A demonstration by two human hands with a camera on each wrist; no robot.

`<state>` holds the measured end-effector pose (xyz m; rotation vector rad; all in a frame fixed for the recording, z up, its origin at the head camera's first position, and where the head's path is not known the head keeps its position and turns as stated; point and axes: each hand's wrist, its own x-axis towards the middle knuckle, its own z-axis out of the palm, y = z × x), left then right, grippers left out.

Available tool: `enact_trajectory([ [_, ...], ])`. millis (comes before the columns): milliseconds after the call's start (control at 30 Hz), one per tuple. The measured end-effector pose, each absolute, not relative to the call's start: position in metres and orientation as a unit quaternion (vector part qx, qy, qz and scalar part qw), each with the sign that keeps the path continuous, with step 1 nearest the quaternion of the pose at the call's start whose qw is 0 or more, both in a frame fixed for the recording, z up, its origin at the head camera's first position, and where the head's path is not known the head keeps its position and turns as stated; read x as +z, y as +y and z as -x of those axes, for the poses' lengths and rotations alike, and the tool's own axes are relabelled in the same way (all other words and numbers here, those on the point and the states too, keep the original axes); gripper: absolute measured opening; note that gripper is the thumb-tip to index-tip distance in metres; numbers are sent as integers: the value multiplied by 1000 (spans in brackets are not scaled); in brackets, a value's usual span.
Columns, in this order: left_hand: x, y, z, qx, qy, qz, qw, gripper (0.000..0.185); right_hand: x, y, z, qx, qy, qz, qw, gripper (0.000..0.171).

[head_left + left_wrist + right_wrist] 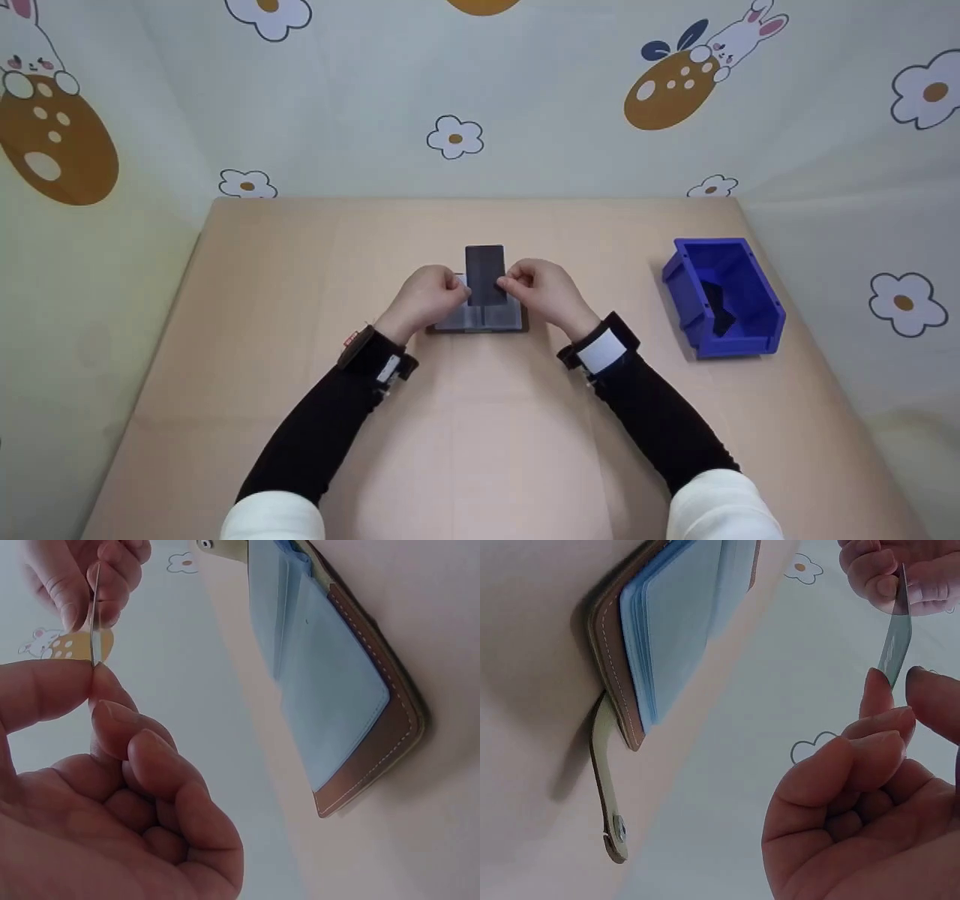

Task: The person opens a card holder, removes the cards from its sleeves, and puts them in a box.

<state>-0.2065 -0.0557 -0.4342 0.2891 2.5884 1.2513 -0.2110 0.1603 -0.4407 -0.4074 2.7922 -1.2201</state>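
Observation:
A dark card (485,273) is held upright over an open brown card holder (480,319) with pale blue sleeves, lying mid-table. My left hand (429,296) pinches the card's left edge and my right hand (541,289) pinches its right edge. In the left wrist view the card (94,615) shows edge-on between thumb and fingers, with the card holder (337,682) beside it. In the right wrist view the card (896,634) is pinched edge-on by both hands, near the holder (656,637) and its snap strap (606,772).
A blue plastic bin (724,294) holding a dark item stands at the table's right side. The tan table (480,450) is walled on three sides by a patterned cloth with flowers and rabbits.

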Motion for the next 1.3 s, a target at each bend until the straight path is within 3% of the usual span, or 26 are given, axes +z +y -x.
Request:
enact_trajectory([
  [433,-443,-53,208,413,898,-116,97,36,-440,165,213,-391,912,124,24,18],
  [633,-454,-58,207,319,941,-108,35,15,-437,183,213,-381,917,118,4,18],
  [833,-465,-67,205,212,974,-83,-8,17,-428,216,211,-384,918,98,-21,18],
  [1067,-479,-68,208,172,983,-55,-7,18,-413,261,206,-382,921,59,-51,19],
  [1300,-484,-66,209,148,988,-48,8,21,-393,304,196,-368,928,-26,-53,32],
])
